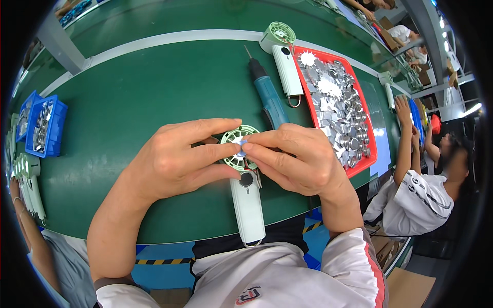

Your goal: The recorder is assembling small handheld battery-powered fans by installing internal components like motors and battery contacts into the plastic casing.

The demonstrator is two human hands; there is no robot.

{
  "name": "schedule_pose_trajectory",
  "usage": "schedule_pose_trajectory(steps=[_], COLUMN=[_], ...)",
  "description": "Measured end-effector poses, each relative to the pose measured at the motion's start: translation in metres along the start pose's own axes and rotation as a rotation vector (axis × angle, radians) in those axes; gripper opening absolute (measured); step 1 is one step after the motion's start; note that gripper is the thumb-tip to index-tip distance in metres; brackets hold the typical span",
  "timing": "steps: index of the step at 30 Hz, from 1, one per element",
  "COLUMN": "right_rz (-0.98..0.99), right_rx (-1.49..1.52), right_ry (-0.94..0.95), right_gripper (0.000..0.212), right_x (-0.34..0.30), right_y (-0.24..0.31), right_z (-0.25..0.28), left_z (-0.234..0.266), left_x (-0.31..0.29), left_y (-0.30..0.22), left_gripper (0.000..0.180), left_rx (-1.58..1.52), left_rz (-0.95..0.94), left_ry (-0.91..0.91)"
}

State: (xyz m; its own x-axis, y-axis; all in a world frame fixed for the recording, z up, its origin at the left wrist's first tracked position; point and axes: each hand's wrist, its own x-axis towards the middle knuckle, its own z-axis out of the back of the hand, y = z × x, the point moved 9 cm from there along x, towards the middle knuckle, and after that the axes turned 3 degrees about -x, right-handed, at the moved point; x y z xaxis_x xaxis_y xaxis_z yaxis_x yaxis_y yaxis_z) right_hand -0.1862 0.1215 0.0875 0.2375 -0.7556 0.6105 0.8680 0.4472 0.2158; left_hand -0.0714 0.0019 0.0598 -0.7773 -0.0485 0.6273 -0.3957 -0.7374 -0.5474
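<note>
head view: two hands [174, 159] [295, 161] hold one handheld fan [246, 200].

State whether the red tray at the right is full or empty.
Nearly full: the red tray holds a heap of small silver metal pieces covering its floor.

A factory assembly line: a long green tabletop [128, 102] with a red tray [371, 149] of metal parts at two o'clock, blue bins [49, 128] at nine, an electric screwdriver [269, 100], and seated co-workers [421, 190] alongside.
</note>
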Motion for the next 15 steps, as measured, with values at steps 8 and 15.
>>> schedule_pose_trajectory(steps=[8,15], right_rz=[0.003,-0.038], right_rx=[0.005,0.000], right_ry=[0.002,0.024], right_gripper=[0.038,0.036], right_x=[0.0005,0.0012], right_y=[0.0000,-0.0009], right_z=[0.0007,0.0026], left_z=[-0.0008,0.0010], left_x=[0.0003,0.0048], left_y=[0.0017,-0.0024], left_gripper=[0.046,0.041], left_rx=[-0.010,-0.015], left_rz=[0.015,-0.011], left_ry=[0.015,-0.032])
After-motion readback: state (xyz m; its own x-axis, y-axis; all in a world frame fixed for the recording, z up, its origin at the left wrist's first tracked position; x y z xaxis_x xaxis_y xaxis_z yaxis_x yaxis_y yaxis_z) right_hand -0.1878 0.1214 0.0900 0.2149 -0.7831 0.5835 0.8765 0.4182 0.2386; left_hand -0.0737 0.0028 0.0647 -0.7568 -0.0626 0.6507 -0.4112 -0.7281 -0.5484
